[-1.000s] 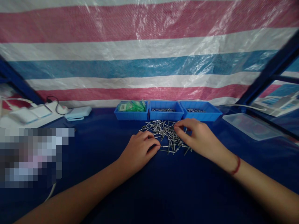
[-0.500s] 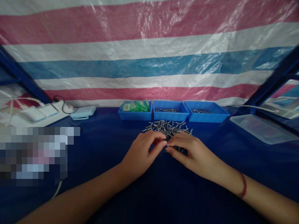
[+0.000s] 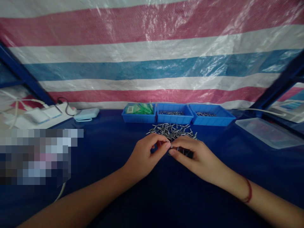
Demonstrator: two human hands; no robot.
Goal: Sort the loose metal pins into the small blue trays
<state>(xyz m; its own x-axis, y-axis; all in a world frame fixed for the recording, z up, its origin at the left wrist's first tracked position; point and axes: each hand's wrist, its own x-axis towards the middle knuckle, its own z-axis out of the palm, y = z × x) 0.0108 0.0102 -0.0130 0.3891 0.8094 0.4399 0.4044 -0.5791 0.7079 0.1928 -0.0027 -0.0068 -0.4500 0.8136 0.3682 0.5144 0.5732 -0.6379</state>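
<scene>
A loose pile of thin silver blind rivets (image 3: pixel 174 128) lies on the blue table, partly hidden behind my hands. My left hand (image 3: pixel 144 155) is closed in a pinch, thumb and forefinger together at the near edge of the pile. Between its fingertips and those of my right hand (image 3: pixel 199 155) shows a small shiny metal end, apparently a blind rivet (image 3: pixel 171 146). The right thumb and forefinger close around that same spot from the other side. Most of the held piece is covered by the fingers.
Behind the pile stand three blue bins: one with green packets (image 3: pixel 140 109), a middle bin (image 3: pixel 175 119) and a right bin (image 3: pixel 212 120) with metal pieces. A clear plastic lid (image 3: pixel 268 133) lies right. Left are a power strip (image 3: pixel 51 115) and a light-blue case (image 3: pixel 86 114).
Both hands stay pinched together at the pile with only slight finger movement. The whole view has shifted a little, so everything appears slightly further right.
</scene>
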